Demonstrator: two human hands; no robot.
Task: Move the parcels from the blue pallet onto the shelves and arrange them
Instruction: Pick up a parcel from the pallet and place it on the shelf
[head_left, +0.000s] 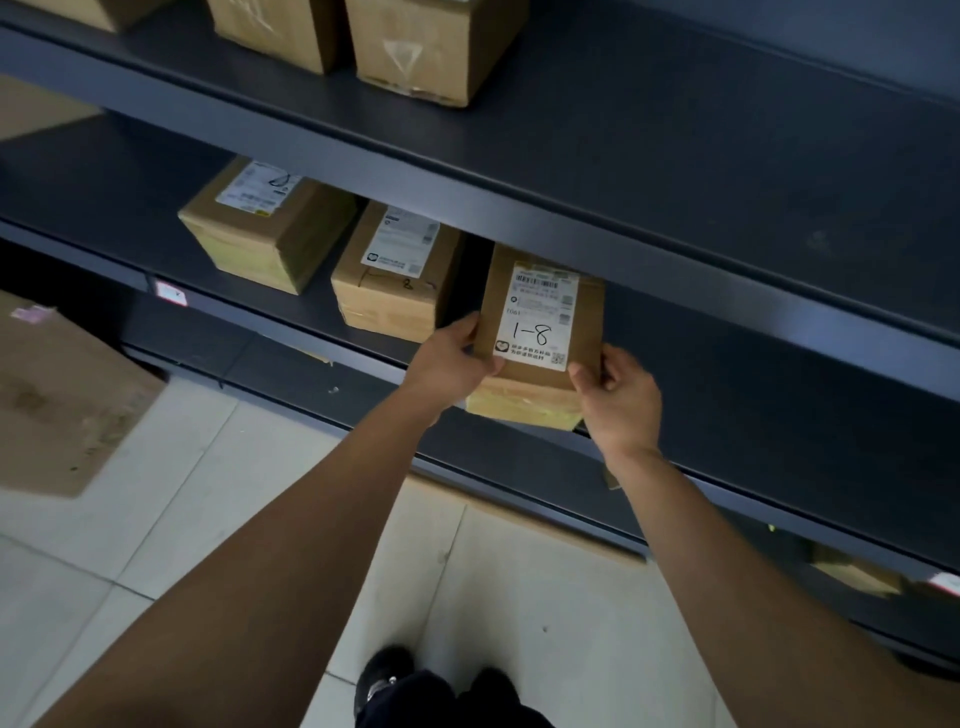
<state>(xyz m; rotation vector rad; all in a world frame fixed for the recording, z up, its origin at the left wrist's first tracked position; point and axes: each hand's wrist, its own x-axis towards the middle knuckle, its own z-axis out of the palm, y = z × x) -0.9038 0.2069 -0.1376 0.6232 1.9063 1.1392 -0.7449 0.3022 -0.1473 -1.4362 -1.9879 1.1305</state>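
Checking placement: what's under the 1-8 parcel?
Below the 1-8 parcel lies the dark shelf, at its front edge. The left hand and right hand grip its sides. The underside is hidden, so contact with the shelf cannot be told.

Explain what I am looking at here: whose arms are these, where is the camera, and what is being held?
There is no machine here. A person works with bare hands, and the single picture comes from a wide-angle camera worn on the head, looking forward and down along both arms. The left hand and the right hand grip opposite sides of a small brown cardboard parcel whose white label reads "1-8". It is at the front edge of the dark grey metal middle shelf; whether it already rests there cannot be told. On the same shelf stand a brown labelled parcel just to its left and a second brown parcel further left. Plain brown cartons stand on the shelf above. A large brown carton sits on the pale tiled floor.
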